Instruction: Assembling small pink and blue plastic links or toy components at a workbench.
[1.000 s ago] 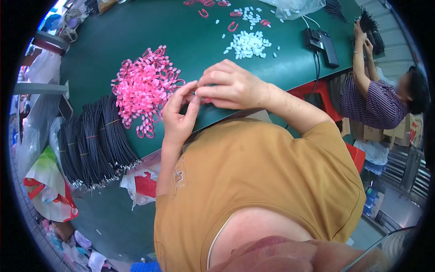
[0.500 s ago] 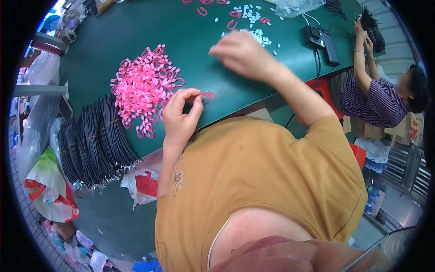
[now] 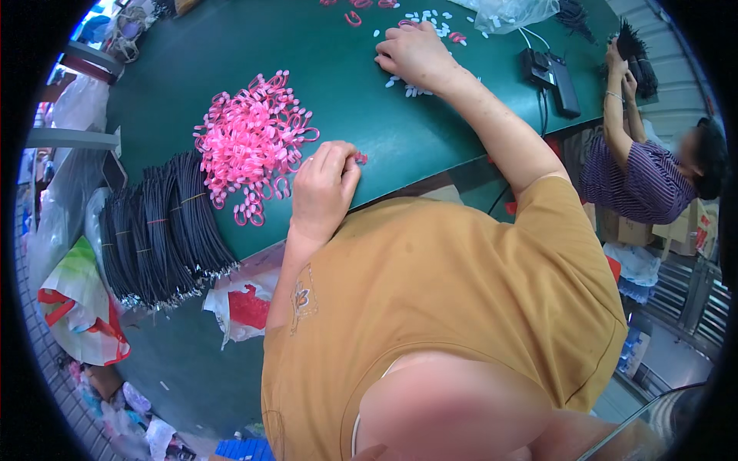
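Observation:
My left hand (image 3: 326, 188) is closed near the table's front edge, with a small pink-red piece (image 3: 361, 157) poking out between thumb and fingers. Most of that piece is hidden. Just left of this hand lies a heap of bright pink loops (image 3: 250, 142) with pale ends. My right hand (image 3: 419, 58) is stretched to the far side, its fingers curled down among small white pieces (image 3: 415, 90). Its fingertips are hard to see, and I cannot make out what they hold. A pink-red loop (image 3: 457, 37) lies beyond that hand.
Bundled black cables (image 3: 161, 230) overhang the green table's (image 3: 346, 84) left front edge. Far right are a clear plastic bag (image 3: 503, 14) and a black power adapter (image 3: 563, 84) with cords. Another person (image 3: 638, 169) at the right holds black cables (image 3: 636, 58).
My right hand has moved farther away, onto the white pieces. My left hand has turned palm-down and its fingers have curled in, covering more of the pink-red piece.

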`<control>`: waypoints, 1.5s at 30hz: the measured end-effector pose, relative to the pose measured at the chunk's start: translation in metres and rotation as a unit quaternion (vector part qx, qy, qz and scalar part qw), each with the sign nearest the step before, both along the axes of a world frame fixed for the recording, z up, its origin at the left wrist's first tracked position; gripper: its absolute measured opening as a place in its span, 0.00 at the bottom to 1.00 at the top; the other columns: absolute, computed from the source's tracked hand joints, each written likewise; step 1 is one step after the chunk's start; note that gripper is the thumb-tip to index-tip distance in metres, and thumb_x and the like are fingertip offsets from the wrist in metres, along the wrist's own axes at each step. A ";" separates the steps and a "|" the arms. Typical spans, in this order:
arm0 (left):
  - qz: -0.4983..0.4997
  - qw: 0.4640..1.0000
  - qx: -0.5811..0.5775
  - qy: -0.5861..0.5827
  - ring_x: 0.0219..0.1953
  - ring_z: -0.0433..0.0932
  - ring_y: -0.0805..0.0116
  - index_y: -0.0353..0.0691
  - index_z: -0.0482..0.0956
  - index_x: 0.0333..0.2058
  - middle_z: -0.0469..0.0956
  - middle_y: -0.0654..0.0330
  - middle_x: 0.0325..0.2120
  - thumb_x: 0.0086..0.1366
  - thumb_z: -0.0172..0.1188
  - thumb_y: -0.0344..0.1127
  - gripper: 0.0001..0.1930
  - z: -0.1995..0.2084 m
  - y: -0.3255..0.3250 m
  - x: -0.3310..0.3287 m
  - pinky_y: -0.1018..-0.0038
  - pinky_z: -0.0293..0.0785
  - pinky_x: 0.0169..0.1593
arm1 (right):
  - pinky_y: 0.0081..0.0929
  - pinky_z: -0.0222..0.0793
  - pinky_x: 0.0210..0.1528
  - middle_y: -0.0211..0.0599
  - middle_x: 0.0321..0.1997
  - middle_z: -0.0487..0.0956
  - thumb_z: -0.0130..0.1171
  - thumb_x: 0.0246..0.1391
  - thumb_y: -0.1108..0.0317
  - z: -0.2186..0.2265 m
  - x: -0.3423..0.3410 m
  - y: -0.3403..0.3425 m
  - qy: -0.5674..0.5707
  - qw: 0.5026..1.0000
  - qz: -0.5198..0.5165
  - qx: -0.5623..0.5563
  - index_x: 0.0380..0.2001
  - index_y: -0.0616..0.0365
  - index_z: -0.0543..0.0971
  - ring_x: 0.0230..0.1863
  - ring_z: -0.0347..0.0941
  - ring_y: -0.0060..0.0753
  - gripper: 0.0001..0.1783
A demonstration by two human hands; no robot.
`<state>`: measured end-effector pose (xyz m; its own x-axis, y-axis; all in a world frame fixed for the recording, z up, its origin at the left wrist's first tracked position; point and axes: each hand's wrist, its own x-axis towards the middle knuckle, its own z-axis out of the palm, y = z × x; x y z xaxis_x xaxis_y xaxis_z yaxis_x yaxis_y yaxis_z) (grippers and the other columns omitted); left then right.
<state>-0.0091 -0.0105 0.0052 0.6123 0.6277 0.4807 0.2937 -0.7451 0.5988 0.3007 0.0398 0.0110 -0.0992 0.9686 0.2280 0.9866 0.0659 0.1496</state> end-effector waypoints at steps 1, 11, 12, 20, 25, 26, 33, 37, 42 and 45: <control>-0.005 1.000 0.002 -0.009 0.35 0.86 0.56 0.36 0.81 0.42 0.85 0.54 0.37 0.64 0.67 0.19 0.09 -0.001 0.000 0.001 0.63 0.82 0.39 | 0.46 0.69 0.58 0.27 0.41 0.85 0.66 0.66 0.53 -0.005 0.000 0.001 -0.020 0.999 0.023 0.025 0.42 0.45 0.92 0.52 0.83 0.36 0.12; 0.001 0.999 0.046 -0.025 0.37 0.87 0.54 0.39 0.81 0.40 0.87 0.57 0.40 0.62 0.69 0.21 0.10 -0.005 0.003 0.002 0.62 0.83 0.41 | 0.43 0.78 0.54 0.36 0.44 0.85 0.63 0.65 0.66 0.042 -0.045 -0.032 0.275 0.946 0.162 -0.064 0.48 0.55 0.88 0.49 0.83 0.47 0.12; -0.002 0.999 0.044 -0.023 0.37 0.87 0.54 0.39 0.81 0.40 0.87 0.57 0.40 0.62 0.69 0.21 0.10 -0.005 0.003 0.002 0.62 0.83 0.41 | 0.42 0.80 0.54 0.39 0.44 0.85 0.62 0.65 0.67 0.047 -0.051 -0.037 0.314 0.929 0.172 -0.091 0.49 0.57 0.88 0.49 0.82 0.51 0.13; -0.009 1.000 0.026 -0.015 0.39 0.87 0.53 0.38 0.82 0.40 0.87 0.56 0.41 0.62 0.69 0.20 0.09 -0.004 0.004 0.001 0.62 0.83 0.42 | 0.44 0.78 0.58 0.41 0.48 0.83 0.60 0.70 0.70 0.022 -0.065 -0.071 0.337 0.908 0.209 -0.138 0.54 0.57 0.86 0.55 0.80 0.50 0.14; 0.002 1.000 0.003 -0.012 0.39 0.87 0.52 0.38 0.82 0.39 0.87 0.55 0.41 0.62 0.69 0.19 0.09 -0.002 0.002 0.001 0.61 0.84 0.42 | 0.43 0.78 0.57 0.41 0.47 0.83 0.61 0.71 0.69 0.011 -0.061 -0.071 0.346 0.913 0.202 -0.077 0.54 0.56 0.86 0.53 0.79 0.50 0.13; 0.006 1.000 -0.007 -0.009 0.39 0.87 0.52 0.38 0.82 0.39 0.86 0.55 0.41 0.62 0.69 0.19 0.10 -0.002 0.001 0.001 0.60 0.84 0.42 | 0.43 0.78 0.57 0.41 0.46 0.83 0.62 0.71 0.68 0.012 -0.060 -0.071 0.345 0.915 0.191 -0.080 0.53 0.56 0.86 0.53 0.79 0.50 0.12; 0.004 1.000 -0.013 -0.011 0.39 0.87 0.52 0.38 0.82 0.39 0.86 0.56 0.41 0.62 0.70 0.20 0.09 -0.002 0.001 0.000 0.61 0.83 0.42 | 0.40 0.78 0.55 0.39 0.46 0.82 0.64 0.71 0.68 0.010 -0.055 -0.068 0.385 0.898 0.179 -0.116 0.50 0.57 0.88 0.50 0.80 0.46 0.10; 0.004 1.000 0.001 -0.006 0.38 0.87 0.53 0.39 0.82 0.39 0.85 0.57 0.41 0.62 0.70 0.21 0.09 -0.002 0.002 0.000 0.61 0.83 0.40 | 0.37 0.77 0.54 0.38 0.47 0.82 0.63 0.71 0.69 0.010 -0.057 -0.069 0.428 0.873 0.205 -0.110 0.50 0.58 0.87 0.50 0.80 0.42 0.10; 0.000 1.000 0.017 -0.002 0.38 0.86 0.54 0.40 0.81 0.39 0.85 0.58 0.40 0.61 0.71 0.21 0.10 -0.004 0.003 0.000 0.61 0.83 0.40 | 0.36 0.77 0.53 0.37 0.46 0.81 0.62 0.70 0.72 0.015 -0.069 -0.073 0.470 0.849 0.196 -0.140 0.59 0.57 0.84 0.49 0.80 0.40 0.16; -0.003 1.000 0.017 -0.003 0.38 0.86 0.54 0.40 0.80 0.39 0.85 0.58 0.40 0.61 0.70 0.21 0.10 -0.005 0.004 0.000 0.61 0.82 0.40 | 0.36 0.77 0.52 0.37 0.45 0.81 0.62 0.69 0.73 0.021 -0.075 -0.073 0.482 0.840 0.174 -0.180 0.65 0.56 0.80 0.48 0.79 0.39 0.22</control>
<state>-0.0093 -0.0068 0.0002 0.6130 0.6066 0.5062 0.2851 -0.7674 0.5744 0.2261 -0.0336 0.0324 -0.3273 0.9428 0.0635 0.5494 0.2446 -0.7989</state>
